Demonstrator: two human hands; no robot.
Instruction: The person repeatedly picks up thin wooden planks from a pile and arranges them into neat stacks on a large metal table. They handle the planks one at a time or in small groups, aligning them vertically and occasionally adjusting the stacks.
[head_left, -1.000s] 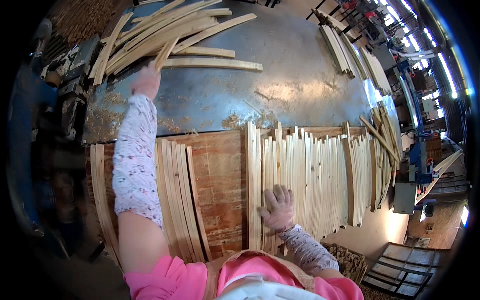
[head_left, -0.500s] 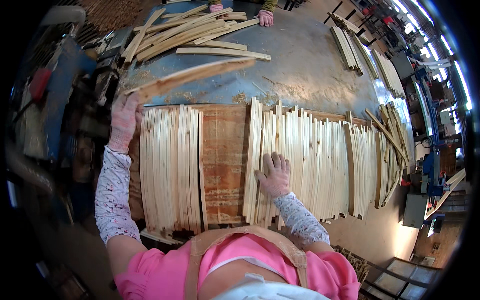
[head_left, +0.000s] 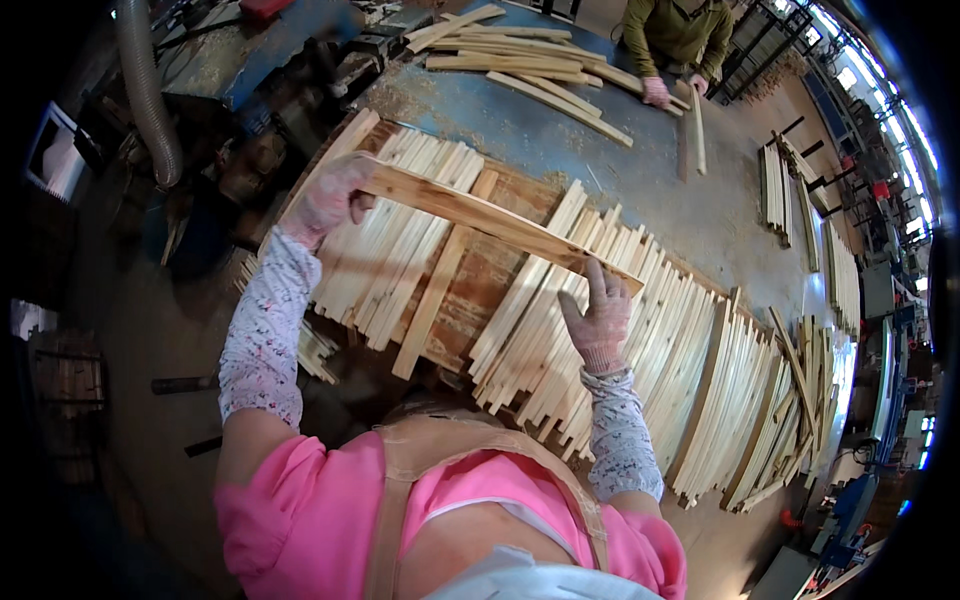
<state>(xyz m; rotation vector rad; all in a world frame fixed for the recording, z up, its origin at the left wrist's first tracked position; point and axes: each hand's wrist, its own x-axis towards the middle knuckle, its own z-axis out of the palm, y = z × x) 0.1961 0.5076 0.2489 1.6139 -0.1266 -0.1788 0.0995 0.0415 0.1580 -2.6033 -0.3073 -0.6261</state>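
A long wooden strip [head_left: 470, 212] with brown-streaked faces is held slanting across the work surface. My gloved left hand [head_left: 335, 195] is closed round its left end. Beside the strip's right end, my gloved right hand [head_left: 600, 315] has its thumb and fingers apart; the fingertips appear to touch the wood. Under the strip, pale slats lie side by side in a left row [head_left: 395, 270] and a longer right row [head_left: 650, 345]. Between the rows, a single slat [head_left: 437, 300] lies on a reddish-brown board [head_left: 490, 290].
Behind the rows, a blue-grey metal table [head_left: 690, 235] carries a loose pile of strips [head_left: 520, 60] and sawdust. Across it, a co-worker's gloved hands [head_left: 672, 92] handle strips. Dark machinery [head_left: 270, 150] and a ribbed hose [head_left: 150, 100] stand left. More slats [head_left: 800, 390] lie crosswise at right.
The view has turned. My left hand has brought the strip from beyond the left row to across the rows. My right hand has left the right row for the strip's other end.
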